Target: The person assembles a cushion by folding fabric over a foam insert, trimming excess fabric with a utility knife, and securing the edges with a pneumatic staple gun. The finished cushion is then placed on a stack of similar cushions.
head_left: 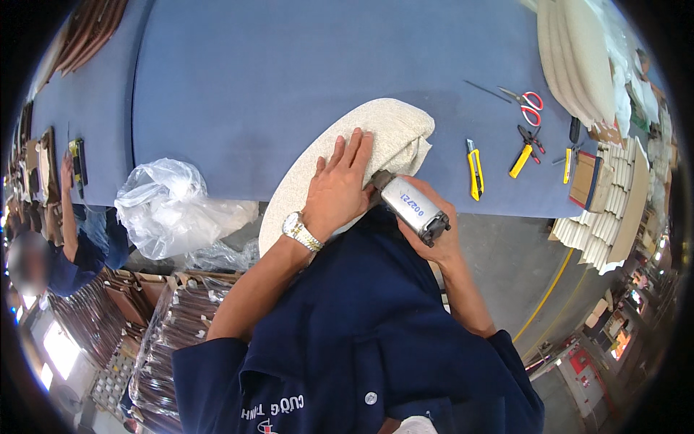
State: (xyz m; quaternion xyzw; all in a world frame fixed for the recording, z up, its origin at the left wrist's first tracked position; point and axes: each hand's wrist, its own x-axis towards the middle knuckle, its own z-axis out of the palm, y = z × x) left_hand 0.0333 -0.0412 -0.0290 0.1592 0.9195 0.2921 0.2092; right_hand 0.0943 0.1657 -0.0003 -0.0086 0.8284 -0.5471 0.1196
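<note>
A cream fabric-covered cushion (293,189) lies at the near edge of the blue table, partly over that edge against my body. My left hand (338,184) lies flat on it, fingers stretched out, pressing the fabric. In my right hand (439,217) is a silver and black staple gun (409,205), its black nose against the cushion's near side close to my left palm. Folds of loose fabric (408,152) show at the cushion's right end. The exact spot under the nose is hidden.
Right of the cushion lie a yellow utility knife (474,170), yellow-handled pliers (520,160) and red-handled scissors (531,105). Cream panels (575,61) are stacked at the far right. Clear plastic (163,202) hangs over the table edge at left. Another person (79,246) works further left.
</note>
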